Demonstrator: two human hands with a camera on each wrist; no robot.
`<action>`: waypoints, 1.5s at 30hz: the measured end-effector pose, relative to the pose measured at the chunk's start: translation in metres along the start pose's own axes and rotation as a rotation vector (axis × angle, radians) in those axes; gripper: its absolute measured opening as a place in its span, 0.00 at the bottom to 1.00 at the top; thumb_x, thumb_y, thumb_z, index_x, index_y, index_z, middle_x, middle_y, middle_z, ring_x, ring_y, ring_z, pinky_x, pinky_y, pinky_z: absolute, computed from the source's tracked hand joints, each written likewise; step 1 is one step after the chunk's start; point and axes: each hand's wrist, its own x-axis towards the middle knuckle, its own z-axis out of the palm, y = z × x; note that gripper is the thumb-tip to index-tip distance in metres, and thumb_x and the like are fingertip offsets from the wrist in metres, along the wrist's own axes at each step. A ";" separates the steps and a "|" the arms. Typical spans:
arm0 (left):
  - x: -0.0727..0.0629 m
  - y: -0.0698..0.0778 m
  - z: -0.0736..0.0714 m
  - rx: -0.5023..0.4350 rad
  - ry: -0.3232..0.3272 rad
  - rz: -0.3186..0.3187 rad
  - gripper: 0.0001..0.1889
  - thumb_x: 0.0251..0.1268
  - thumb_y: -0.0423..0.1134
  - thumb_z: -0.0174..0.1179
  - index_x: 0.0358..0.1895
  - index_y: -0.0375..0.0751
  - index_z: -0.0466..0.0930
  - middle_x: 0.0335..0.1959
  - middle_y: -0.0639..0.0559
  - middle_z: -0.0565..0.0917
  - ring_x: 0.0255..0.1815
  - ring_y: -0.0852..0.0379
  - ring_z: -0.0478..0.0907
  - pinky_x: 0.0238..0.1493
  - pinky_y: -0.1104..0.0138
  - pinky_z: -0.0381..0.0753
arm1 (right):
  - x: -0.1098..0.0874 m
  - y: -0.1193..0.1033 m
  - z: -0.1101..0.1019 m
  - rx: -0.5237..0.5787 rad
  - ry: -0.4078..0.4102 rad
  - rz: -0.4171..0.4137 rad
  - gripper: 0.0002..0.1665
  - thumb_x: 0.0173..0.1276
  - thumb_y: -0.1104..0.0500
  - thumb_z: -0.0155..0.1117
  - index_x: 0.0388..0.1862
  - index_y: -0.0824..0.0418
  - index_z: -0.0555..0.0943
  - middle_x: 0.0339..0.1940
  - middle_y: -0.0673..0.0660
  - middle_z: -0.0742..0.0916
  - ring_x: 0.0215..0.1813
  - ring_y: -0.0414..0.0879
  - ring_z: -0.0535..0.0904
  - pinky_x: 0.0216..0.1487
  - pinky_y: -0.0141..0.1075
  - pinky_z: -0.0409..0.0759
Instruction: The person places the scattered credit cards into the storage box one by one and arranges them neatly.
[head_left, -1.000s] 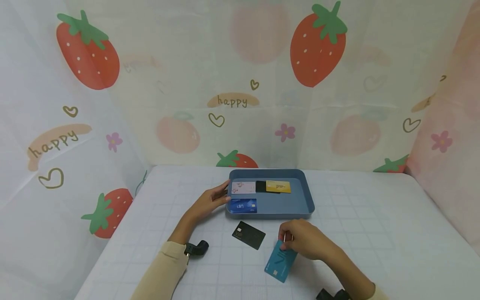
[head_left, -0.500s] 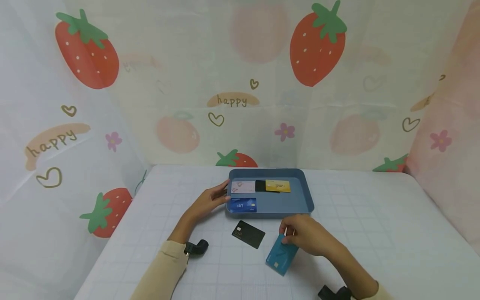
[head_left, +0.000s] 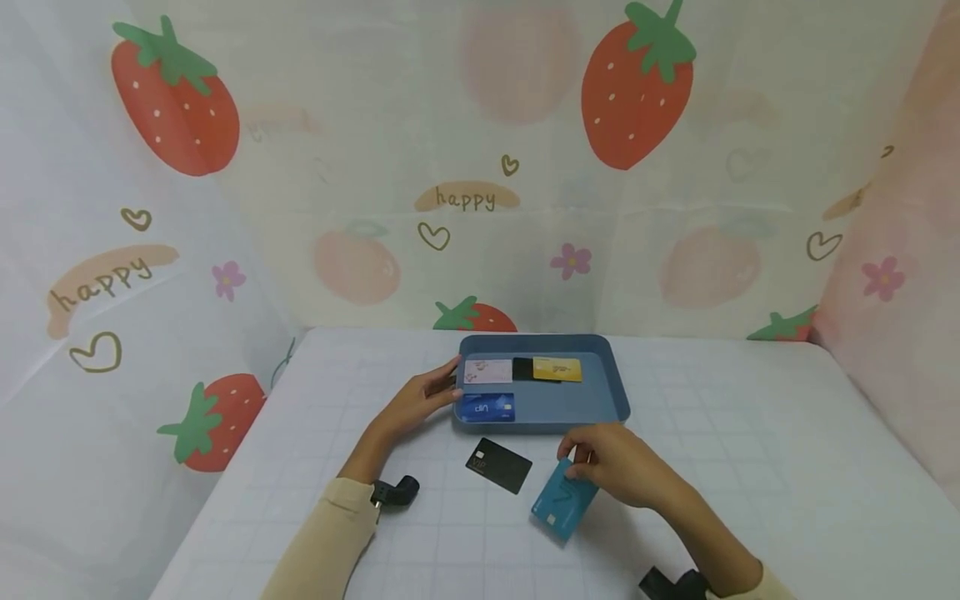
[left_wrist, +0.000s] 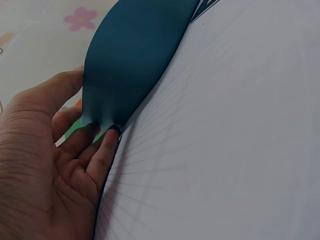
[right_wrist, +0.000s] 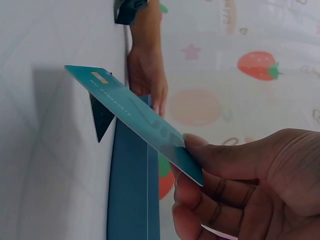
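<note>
Head view shows us the right hand (head_left: 611,467) pinching a teal card (head_left: 564,498) by its upper end, just in front of the near wall of the blue tray (head_left: 617,392). We see the card hanging tilted from the fingers, its lower end with the chip pointing toward the person and close to the counter (head_left: 750,433); whether that corner touches the surface we cannot tell from here. In the right wrist view the teal card (right_wrist: 132,122) is clamped between the thumb and the curled fingers (right_wrist: 200,197), and it stands clear of the counter there, casting a shadow on it.

We find the left hand (head_left: 420,398) resting against the left wall of the tray, fingers fairly straight and laid along it, thumb at the rim; the left wrist view shows the fingers (left_wrist: 102,150) pressed to the tray's outer wall (left_wrist: 135,55) without curling round it.

A black card (head_left: 498,465) lies flat on the counter between the two hands, just left of the teal one and apart from it. Inside the tray lie a white card (head_left: 487,372), a gold card (head_left: 557,369) overlapping a dark card (head_left: 522,369), and a blue VIP card (head_left: 487,407) nearest the left hand.
</note>
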 end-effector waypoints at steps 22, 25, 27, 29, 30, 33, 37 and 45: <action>0.005 0.000 0.002 0.020 -0.017 0.014 0.37 0.74 0.45 0.62 0.80 0.42 0.57 0.78 0.44 0.64 0.74 0.44 0.68 0.74 0.54 0.65 | -0.004 -0.005 -0.003 0.078 0.159 -0.027 0.08 0.67 0.66 0.70 0.45 0.61 0.86 0.29 0.47 0.84 0.33 0.43 0.77 0.32 0.31 0.81; 0.004 0.000 0.001 0.019 -0.010 0.005 0.37 0.74 0.44 0.62 0.80 0.43 0.57 0.78 0.44 0.64 0.74 0.45 0.67 0.75 0.54 0.65 | -0.003 -0.003 -0.004 0.081 0.184 -0.072 0.08 0.67 0.66 0.71 0.45 0.61 0.86 0.29 0.47 0.84 0.32 0.42 0.78 0.32 0.31 0.81; 0.004 -0.005 0.001 0.026 -0.002 0.009 0.37 0.74 0.45 0.62 0.80 0.44 0.57 0.78 0.45 0.64 0.74 0.45 0.68 0.74 0.54 0.65 | -0.002 -0.004 -0.006 0.088 0.207 -0.085 0.08 0.67 0.66 0.71 0.44 0.61 0.86 0.29 0.47 0.84 0.31 0.41 0.78 0.32 0.31 0.82; 0.004 -0.006 0.002 0.021 0.002 0.004 0.37 0.74 0.46 0.62 0.80 0.45 0.57 0.78 0.45 0.64 0.74 0.45 0.68 0.75 0.54 0.65 | -0.001 -0.006 -0.008 0.094 0.227 -0.077 0.08 0.67 0.66 0.71 0.44 0.61 0.86 0.29 0.48 0.85 0.30 0.41 0.79 0.32 0.31 0.82; 0.004 -0.006 0.002 0.017 0.002 0.000 0.37 0.74 0.45 0.62 0.81 0.45 0.58 0.78 0.45 0.64 0.74 0.46 0.68 0.75 0.54 0.65 | -0.001 -0.007 -0.009 0.103 0.235 -0.071 0.08 0.67 0.66 0.71 0.44 0.61 0.86 0.29 0.49 0.85 0.30 0.41 0.79 0.33 0.31 0.83; 0.003 -0.007 0.002 0.012 0.004 -0.010 0.36 0.74 0.44 0.62 0.81 0.47 0.58 0.78 0.46 0.65 0.74 0.46 0.68 0.75 0.55 0.65 | 0.001 -0.008 -0.012 0.122 0.258 -0.044 0.08 0.67 0.66 0.71 0.45 0.63 0.86 0.30 0.50 0.86 0.31 0.43 0.80 0.34 0.31 0.84; 0.002 -0.007 0.003 0.014 0.003 -0.007 0.36 0.74 0.43 0.62 0.81 0.46 0.58 0.78 0.46 0.65 0.74 0.45 0.68 0.74 0.54 0.66 | 0.005 -0.007 -0.016 0.138 0.284 -0.021 0.09 0.67 0.66 0.71 0.46 0.63 0.86 0.30 0.51 0.86 0.31 0.44 0.80 0.35 0.32 0.84; 0.001 -0.002 0.000 0.021 -0.002 0.008 0.36 0.75 0.44 0.61 0.81 0.44 0.57 0.78 0.44 0.64 0.75 0.46 0.67 0.75 0.54 0.65 | 0.017 -0.006 -0.022 0.151 0.348 -0.026 0.09 0.67 0.65 0.71 0.46 0.64 0.86 0.29 0.53 0.85 0.32 0.45 0.81 0.33 0.31 0.82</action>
